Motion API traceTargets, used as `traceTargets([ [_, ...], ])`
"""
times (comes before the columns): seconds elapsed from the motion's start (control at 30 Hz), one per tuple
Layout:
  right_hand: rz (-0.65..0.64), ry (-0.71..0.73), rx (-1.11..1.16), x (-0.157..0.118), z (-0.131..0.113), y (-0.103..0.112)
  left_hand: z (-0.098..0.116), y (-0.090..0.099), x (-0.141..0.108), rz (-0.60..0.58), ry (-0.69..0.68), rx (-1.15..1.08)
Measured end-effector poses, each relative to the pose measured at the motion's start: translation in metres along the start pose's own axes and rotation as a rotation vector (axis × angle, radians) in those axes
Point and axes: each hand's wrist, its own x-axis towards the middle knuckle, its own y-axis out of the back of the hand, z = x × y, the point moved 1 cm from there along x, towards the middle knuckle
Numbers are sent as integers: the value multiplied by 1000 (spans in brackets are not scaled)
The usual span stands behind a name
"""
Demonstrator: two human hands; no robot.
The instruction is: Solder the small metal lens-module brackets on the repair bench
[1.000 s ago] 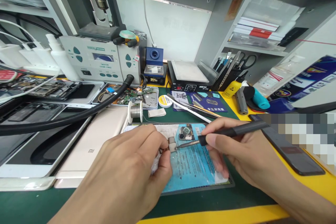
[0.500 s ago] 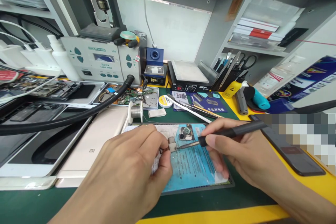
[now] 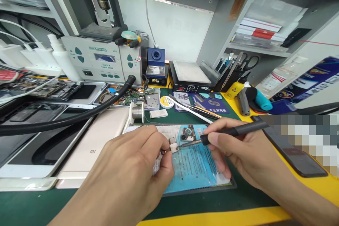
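Note:
Between its thumb and forefinger, my left hand (image 3: 135, 162) pinches a small silver-faced phone part (image 3: 173, 147); its left end is hidden under the fingers. My right hand (image 3: 235, 144) grips a black-handled soldering iron (image 3: 233, 131) like a pen. Its thin metal tip points left and reaches the right edge of the silver part; whether they touch is too fine to tell. Both hands are over a blue and white printed mat (image 3: 196, 169). A small camera module (image 3: 188, 133) lies on this mat, just beyond the iron's tip.
Phones and a pale phone back cover (image 3: 87, 152) lie at left, crossed by a thick black hose (image 3: 66, 123). A solder wire spool (image 3: 137, 111) and a tray of circuit boards (image 3: 155, 100) stand behind the mat. A dark phone (image 3: 296, 155) lies at right.
The iron's tip has shifted slightly up and left along the silver part's right edge. The silver part's face is tilted a little and looks brighter. My left hand has hardly moved.

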Motion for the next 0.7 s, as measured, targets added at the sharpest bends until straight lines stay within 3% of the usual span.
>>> traceTargets([
  [0.3,-7,1,-35,1,-1,-1,0,0,1,1,6,6],
  [0.5,54,-34,-71,-4,-8,-7,0,-1,-1,-38,10,7],
  [0.7,8,-4,-9,-1,-4,-3,1,-1,0,-17,22,-3],
])
